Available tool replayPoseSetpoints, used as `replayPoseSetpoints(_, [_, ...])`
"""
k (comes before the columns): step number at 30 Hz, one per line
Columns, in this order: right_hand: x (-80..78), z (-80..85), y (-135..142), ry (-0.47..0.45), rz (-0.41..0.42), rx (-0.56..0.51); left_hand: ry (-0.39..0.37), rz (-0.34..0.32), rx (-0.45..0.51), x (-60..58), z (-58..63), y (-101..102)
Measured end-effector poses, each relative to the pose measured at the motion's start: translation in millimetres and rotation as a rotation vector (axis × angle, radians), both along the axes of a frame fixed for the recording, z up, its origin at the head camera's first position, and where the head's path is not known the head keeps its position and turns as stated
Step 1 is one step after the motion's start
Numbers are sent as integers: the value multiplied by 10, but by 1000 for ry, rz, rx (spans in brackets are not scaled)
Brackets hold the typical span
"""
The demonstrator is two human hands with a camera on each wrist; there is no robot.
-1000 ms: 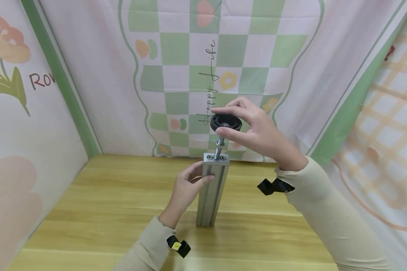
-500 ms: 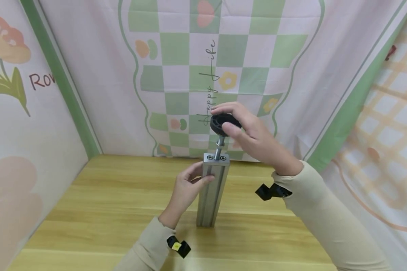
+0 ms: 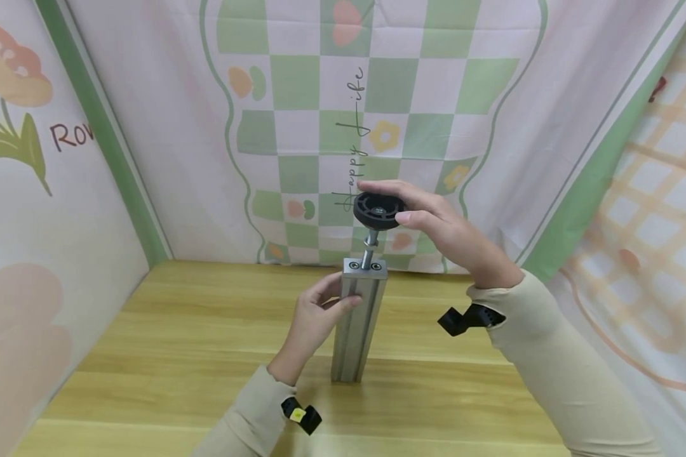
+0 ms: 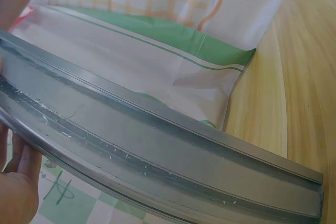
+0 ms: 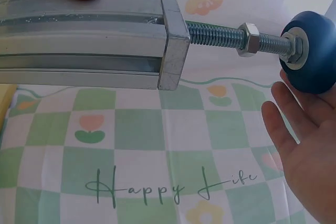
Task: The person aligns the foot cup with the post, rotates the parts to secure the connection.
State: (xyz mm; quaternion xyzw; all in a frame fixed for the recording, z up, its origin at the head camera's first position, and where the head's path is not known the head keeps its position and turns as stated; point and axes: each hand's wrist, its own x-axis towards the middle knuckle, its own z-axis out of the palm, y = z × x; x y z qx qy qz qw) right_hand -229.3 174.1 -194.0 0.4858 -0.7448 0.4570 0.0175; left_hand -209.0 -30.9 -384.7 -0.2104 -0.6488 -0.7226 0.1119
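Note:
An aluminium profile (image 3: 351, 336) stands upright on the wooden table (image 3: 206, 336), and my left hand (image 3: 320, 311) grips its upper part, thumb across the near face. In the left wrist view, the profile (image 4: 157, 145) shows its long grooves. From the metal plate (image 5: 175, 40) on its end rises a threaded rod (image 5: 215, 35) carrying a hex nut (image 5: 249, 39). At the rod's end sits a round black levelling foot (image 3: 377, 211), underside up, bluish in the right wrist view. My right hand (image 3: 434, 219) is at its right side, fingers fairly straight along the far rim, thumb by the near rim.
A hanging cloth with green checks (image 3: 345, 133) stands close behind the table. More printed cloth (image 3: 51, 222) walls the left side, and another panel (image 3: 652, 254) the right. Each wrist bears a small black mount, one on the right sleeve (image 3: 470, 319).
My right thumb has swept over the foot and come back to its right edge, and the fingers have straightened. The left hand and the profile have stayed put.

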Motion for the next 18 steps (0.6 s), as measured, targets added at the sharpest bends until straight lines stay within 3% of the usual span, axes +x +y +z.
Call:
replayPoseSetpoints(11, [-4,-30,-1,-28,-36,-82,7,15,-8,-5,-6,12])
replayPoseSetpoints(18, [-2,-46,-39,89,-209,-21,-14,14,-5,0,3,12])
